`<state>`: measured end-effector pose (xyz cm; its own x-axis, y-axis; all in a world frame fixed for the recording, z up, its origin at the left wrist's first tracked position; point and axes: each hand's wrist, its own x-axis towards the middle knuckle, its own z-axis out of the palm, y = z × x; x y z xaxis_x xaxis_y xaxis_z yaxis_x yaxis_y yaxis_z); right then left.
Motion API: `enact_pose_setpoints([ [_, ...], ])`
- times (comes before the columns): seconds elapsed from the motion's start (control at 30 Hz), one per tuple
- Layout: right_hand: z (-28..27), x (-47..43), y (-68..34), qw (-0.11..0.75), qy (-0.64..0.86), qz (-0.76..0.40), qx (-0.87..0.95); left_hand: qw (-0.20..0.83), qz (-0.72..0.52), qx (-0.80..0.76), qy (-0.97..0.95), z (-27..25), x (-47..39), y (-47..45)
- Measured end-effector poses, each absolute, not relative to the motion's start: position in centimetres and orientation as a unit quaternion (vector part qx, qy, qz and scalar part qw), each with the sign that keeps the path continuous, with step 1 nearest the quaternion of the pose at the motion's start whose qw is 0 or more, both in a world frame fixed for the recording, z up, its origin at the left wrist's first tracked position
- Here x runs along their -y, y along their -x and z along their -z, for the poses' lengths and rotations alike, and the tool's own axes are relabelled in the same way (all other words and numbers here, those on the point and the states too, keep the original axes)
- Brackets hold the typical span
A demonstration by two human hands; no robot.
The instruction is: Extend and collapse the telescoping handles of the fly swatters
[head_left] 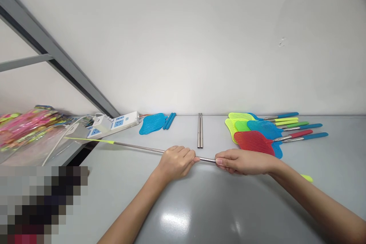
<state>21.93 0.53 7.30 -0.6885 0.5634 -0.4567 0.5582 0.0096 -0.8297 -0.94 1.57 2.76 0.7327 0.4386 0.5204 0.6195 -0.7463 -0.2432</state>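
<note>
A fly swatter with a drawn-out metal rod (137, 147) lies across both hands, its yellow-green head (90, 139) seen edge-on at the left. My left hand (177, 162) is wrapped round the middle of the rod. Farther right, my right hand (240, 161) pinches the rod's thicker end, and its fingers hide the tip. Just beyond my hands, two loose metal rods (199, 131) lie side by side. Behind my right hand is a pile of fly swatters, with a red one (253, 141) on top. A yellow-green piece (307, 178) pokes out from behind my right forearm.
Toward the back lie a blue swatter head (153, 123) and two blue handle grips (169, 121). A white power strip (122, 121) with plugs and cables is left of them. Colourful packaged goods (31, 126) are heaped at the far left, by a grey metal frame (63, 57).
</note>
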Motion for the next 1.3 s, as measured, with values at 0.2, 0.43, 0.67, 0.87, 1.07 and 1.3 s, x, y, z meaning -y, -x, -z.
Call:
enact_pose_setpoints([
  [0.2,-7.2,-0.5,-22.2,0.002,0.398,-0.583,0.708,0.205,0.221,0.290,0.908,-2.8,-1.7,1.2],
  [0.43,-7.0,-0.5,-22.4,0.001,0.395,-0.584,0.709,0.196,0.210,0.296,0.911,-2.6,-1.8,1.7],
  [0.67,-6.8,-0.7,-22.6,0.001,0.395,-0.579,0.714,0.190,0.211,0.303,0.910,-2.7,-1.9,2.1],
  [0.87,-6.9,-0.7,-22.5,0.001,0.401,-0.582,0.708,0.184,0.215,0.306,0.909,-2.9,-2.0,2.5],
  [1.07,-6.8,-0.7,-22.7,0.001,0.401,-0.588,0.702,0.179,0.214,0.313,0.908,-3.0,-2.0,2.9],
  [1.3,-6.6,-0.7,-22.8,0.002,0.405,-0.596,0.693,0.177,0.208,0.317,0.908,-2.9,-2.0,3.1],
])
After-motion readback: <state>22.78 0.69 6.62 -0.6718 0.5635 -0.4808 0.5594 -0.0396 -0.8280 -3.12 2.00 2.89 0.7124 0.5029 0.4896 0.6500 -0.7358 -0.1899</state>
